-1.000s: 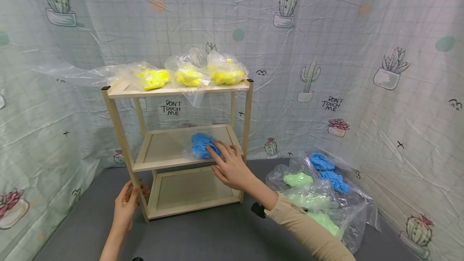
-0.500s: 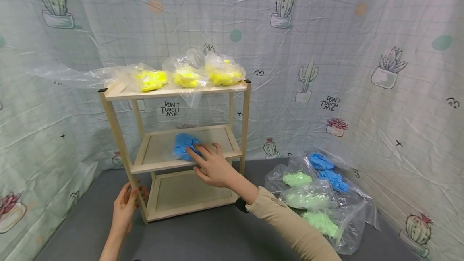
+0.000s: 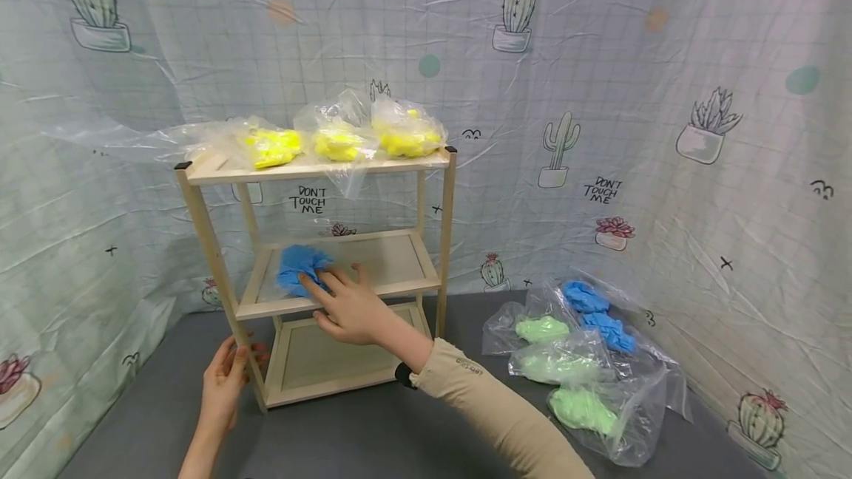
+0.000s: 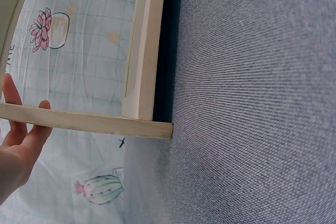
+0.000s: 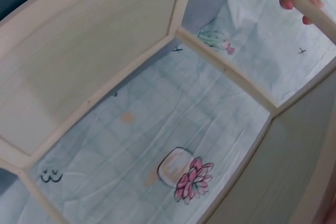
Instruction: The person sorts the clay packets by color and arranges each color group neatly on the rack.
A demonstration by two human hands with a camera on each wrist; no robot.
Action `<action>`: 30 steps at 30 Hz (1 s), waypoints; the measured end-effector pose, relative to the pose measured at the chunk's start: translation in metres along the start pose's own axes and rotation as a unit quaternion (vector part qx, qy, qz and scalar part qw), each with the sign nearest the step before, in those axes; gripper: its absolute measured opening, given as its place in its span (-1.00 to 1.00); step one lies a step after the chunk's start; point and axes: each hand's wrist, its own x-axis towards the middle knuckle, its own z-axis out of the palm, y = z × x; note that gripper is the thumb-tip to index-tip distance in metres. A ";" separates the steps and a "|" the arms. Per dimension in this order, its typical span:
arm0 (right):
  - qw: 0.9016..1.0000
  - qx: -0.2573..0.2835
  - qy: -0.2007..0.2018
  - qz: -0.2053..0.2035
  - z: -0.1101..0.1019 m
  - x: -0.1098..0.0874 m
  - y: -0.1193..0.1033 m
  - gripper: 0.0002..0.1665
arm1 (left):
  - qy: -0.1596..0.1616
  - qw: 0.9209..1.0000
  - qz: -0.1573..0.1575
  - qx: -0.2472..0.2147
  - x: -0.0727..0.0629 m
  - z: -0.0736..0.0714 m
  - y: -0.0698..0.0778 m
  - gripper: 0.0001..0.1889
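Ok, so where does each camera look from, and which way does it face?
Head: worn on head, facing forward and down at the wooden rack; the left hand, right hand and right sleeve show.
Left wrist: worn there, facing a post and the grey surface; part of the left hand shows.
Right wrist: worn there, facing through the rack at the printed curtain; left hand shows partly.
Both wrist views share the rack and left hand.

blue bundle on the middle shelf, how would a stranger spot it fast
Find the wooden rack standing on the grey table, then its middle shelf. Near that shelf's left end, the right hand touches a crumpled blue bundle. It is the only blue one on the rack: the top shelf's bundles are yellow, and two other blue bundles lie off to the right.
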 end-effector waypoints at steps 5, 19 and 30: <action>1.000 0.003 0.010 -0.001 0.000 0.004 -0.006 -0.36 | -0.001 1.000 -0.002 0.019 0.000 -0.001 0.000 -0.73; 0.998 0.019 0.043 -0.035 -0.013 -0.025 0.005 -0.33 | -0.005 1.000 -0.009 0.021 0.000 -0.002 0.000 -0.75; 0.974 0.097 0.194 -0.064 -0.024 -0.099 0.054 -0.47 | 0.000 1.000 0.001 0.026 0.000 -0.002 0.000 -0.74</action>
